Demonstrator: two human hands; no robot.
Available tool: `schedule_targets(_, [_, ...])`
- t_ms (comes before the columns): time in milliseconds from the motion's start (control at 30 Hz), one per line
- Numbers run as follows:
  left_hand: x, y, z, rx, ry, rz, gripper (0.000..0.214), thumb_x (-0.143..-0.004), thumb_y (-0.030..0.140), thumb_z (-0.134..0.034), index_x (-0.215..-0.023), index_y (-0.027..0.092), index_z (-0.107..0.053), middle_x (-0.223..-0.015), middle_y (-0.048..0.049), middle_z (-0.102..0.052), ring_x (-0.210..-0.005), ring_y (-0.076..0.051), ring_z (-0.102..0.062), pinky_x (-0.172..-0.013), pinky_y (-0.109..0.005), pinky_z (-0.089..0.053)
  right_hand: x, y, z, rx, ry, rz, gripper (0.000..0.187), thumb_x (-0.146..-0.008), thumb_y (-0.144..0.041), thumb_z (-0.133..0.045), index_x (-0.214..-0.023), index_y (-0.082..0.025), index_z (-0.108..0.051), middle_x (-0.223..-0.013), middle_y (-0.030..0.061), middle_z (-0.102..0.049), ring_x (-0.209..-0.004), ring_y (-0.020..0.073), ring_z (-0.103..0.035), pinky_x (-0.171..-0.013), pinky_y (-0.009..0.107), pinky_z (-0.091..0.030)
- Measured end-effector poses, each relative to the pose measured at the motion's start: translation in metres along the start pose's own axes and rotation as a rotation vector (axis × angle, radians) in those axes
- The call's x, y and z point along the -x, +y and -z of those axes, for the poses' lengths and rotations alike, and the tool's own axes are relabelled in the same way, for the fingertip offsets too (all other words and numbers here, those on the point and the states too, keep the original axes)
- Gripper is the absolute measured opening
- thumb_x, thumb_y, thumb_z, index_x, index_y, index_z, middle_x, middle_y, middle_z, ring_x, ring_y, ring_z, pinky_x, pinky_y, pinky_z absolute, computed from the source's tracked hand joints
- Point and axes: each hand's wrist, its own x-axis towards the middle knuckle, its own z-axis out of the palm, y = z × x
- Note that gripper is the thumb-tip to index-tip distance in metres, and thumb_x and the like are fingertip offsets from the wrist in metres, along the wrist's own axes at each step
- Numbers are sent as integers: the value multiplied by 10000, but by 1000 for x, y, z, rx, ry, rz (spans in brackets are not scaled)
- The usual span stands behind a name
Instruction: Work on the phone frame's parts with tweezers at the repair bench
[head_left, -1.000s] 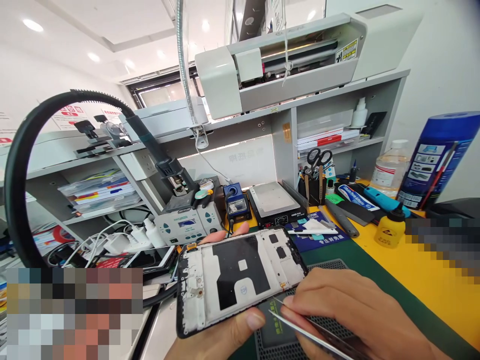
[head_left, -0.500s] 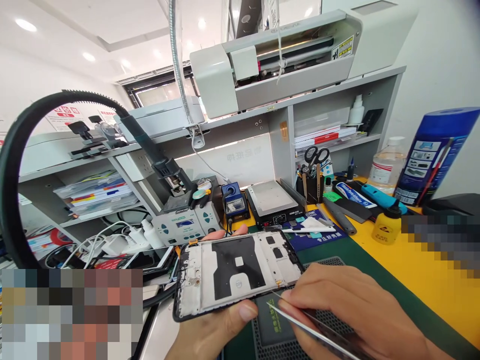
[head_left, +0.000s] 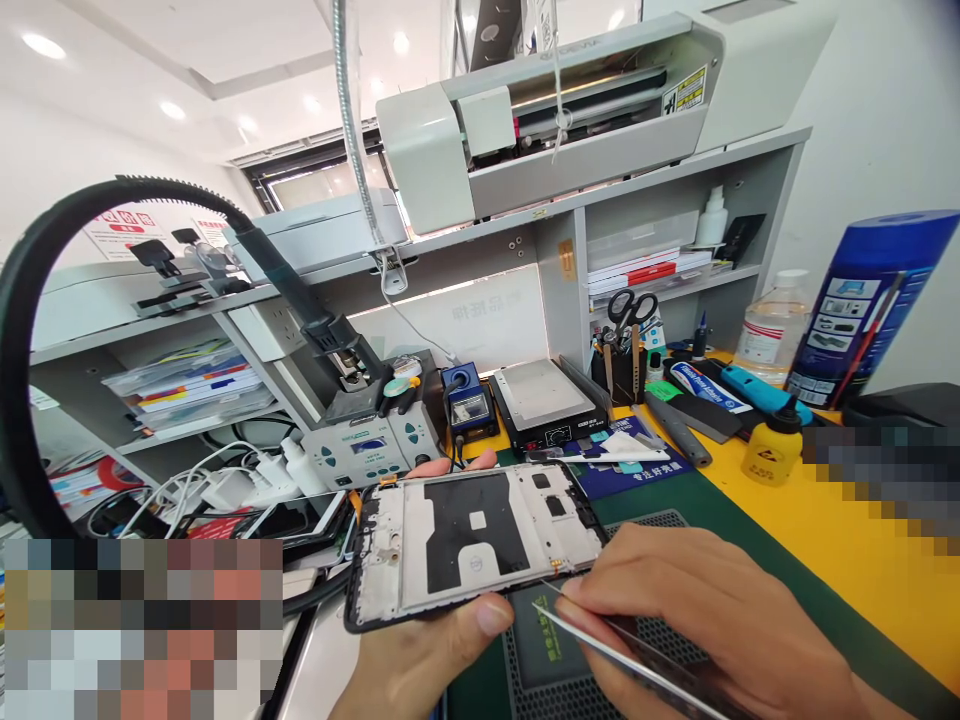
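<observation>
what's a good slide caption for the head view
Left hand grips a phone frame while the right hand holds tweezers, tips apart, near its edge.

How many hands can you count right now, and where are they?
2: the left hand grips the phone frame across its near and far edges; the right hand holds tweezers close to the near edge. Pixelation could hide others.

Atop the shelf [head_left: 553, 300], white machine [head_left: 585, 168]. Below, right to left, hot plate [head_left: 544, 390], blue unit [head_left: 471, 408] and grey station [head_left: 382, 455]. Scissors [head_left: 632, 314] handles-up in black cup [head_left: 624, 378]. At right, clear bottle [head_left: 769, 325] beside blue can [head_left: 870, 320]; yellow bottle [head_left: 771, 455] nearer.
</observation>
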Motion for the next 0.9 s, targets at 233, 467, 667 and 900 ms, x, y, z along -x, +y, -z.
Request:
schedule_targets(233, [-14,-4,-15,139,33,-93,811,-776,386,-821,-1440,281,-368,-1444,-115,-595,-1281,-347,-596,-1079,-496,-497,-8,-1,-1,-62,-42,-70,142,-864,-89,-643,-874,-220,-697,-657,-18,-696,-562,131,-649,-581,208,-538])
schedule_targets(467, [-21,-6,-15,302,-96,147,594,-799,513,-777,-1240,186,-551,-1080,-148,-772,-1019,-337,-732,-858,-425,-563,-20,-3,5,-541,-212,-755,185,-857,-358,-729,-749,-209,-716,-637,-10,-662,-498,103,-576,-440,154,-450])
schedule_targets(667, [-21,-13,-21,334,-146,260,614,-766,525,-811,-1195,151,-581,-1014,-140,-779,-958,-287,-733,-825,-374,-556,-21,-10,-3,-709,-243,-951,274,-809,-381,-765,-672,-176,-645,-570,-45,-526,-492,70,-406,-443,156,-357])
schedule_targets(900, [-19,-8,-23,337,-164,278,595,-771,518,-806,-1185,159,-575,-1016,-128,-775,-982,-327,-726,-761,-395,-558,-17,-6,-9,-827,-316,-983,301,-863,-420,-712,-723,-180,-595,-556,-58,-511,-429,57,-400,-402,156,-327])
